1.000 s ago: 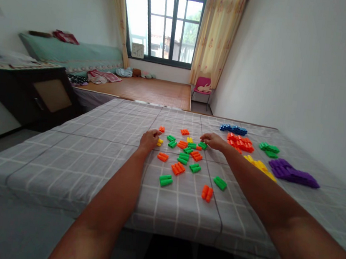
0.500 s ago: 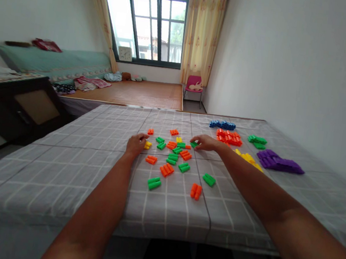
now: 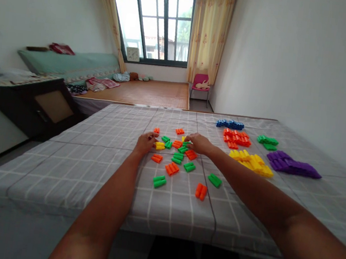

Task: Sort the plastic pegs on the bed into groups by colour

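Small plastic pieces made of joined tubes lie scattered on the checked cloth; their exact kind does not show. My left hand [image 3: 146,143] is at the left of the scatter, fingers bent and thumb against a yellow tube piece [image 3: 160,146]. Over the upper right of the group, my right hand [image 3: 199,144] has its fingers curled down. Its fingertips are close to a green tube piece [image 3: 186,144] and a partly covered yellow one; what they pinch is hidden. Nearer me lie an orange piece [image 3: 201,191] and a green piece [image 3: 159,181].
On the right of the table [image 3: 92,170] stand stacks sorted by colour: blue [image 3: 229,124], orange [image 3: 236,138], yellow [image 3: 252,163], green [image 3: 267,142] and purple [image 3: 293,164]. A dark cabinet [image 3: 33,106] is at the left. Beyond are a low bed [image 3: 152,92] and a pink chair [image 3: 201,82].
The camera view has swung slightly left. My right hand has moved left, over the scattered pieces. The left hand has shifted a little right, and more of the yellow piece beside it shows.
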